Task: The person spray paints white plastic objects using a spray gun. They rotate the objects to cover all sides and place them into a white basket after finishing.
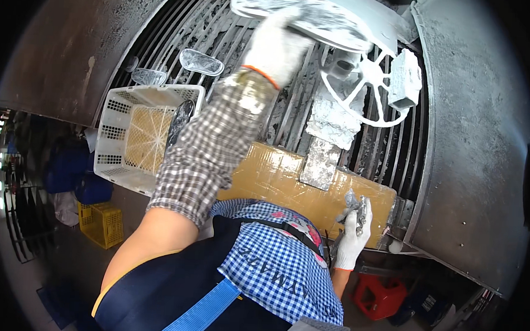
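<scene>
My left hand (276, 47), in a white glove with an orange cuff, reaches forward over a slatted grate. Its blurred fingers overlap the near edge of a long oval piece (330, 21), which has a pale rim and white streaks on a dark face. Whether they grip it is unclear. Low on the right, my right hand (351, 243), also gloved, is closed around a grey-coated spray gun (352, 208), partly hidden by the fingers. Smaller streaked oval pieces (201, 62) lie on the grate left of my left arm.
A white plastic basket (150, 89) stands left of my arm, a glossy dark oval piece (181, 120) at its right side. White-crusted, a spoked wheel (372, 72) and block (406, 80) stand right. Cardboard (265, 171) covers the grate's near edge; metal walls (479, 127) flank it.
</scene>
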`<state>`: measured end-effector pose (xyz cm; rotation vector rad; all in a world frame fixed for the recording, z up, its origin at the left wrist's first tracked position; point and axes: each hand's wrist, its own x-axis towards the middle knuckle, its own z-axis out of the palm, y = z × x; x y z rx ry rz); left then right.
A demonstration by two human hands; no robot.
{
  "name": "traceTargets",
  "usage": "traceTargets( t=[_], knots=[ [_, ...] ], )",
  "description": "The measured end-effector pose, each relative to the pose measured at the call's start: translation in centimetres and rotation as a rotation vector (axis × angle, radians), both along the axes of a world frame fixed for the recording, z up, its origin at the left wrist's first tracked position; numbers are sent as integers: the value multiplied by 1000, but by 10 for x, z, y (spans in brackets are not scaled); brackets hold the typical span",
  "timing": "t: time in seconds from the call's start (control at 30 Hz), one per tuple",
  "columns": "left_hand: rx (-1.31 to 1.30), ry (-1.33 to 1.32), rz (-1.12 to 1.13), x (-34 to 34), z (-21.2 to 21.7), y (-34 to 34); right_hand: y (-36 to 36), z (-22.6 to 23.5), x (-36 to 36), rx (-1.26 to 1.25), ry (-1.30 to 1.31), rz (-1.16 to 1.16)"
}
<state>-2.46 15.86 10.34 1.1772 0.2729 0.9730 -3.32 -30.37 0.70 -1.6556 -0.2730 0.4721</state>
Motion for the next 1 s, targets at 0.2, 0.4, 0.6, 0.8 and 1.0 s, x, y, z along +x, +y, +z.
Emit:
traceTargets(
  t=[0.2,0.4,0.6,0.8,1.0],
  knots=[
    [-804,-382,186,-62,-28,34,15,16,-5,-63,10,80],
    [-1068,-168,199,-85,-208,24,20,13,-2,-95,32,104],
    [-1221,39,267,-85,-258,-13,23,20,-9,-130,-2,113],
    [-1034,195,137,-70,-259,21,24,24,-3,-174,-32,176],
    [-980,345,-72,-106,-182,-50,24,15,-1,-202,-41,153]
  ],
)
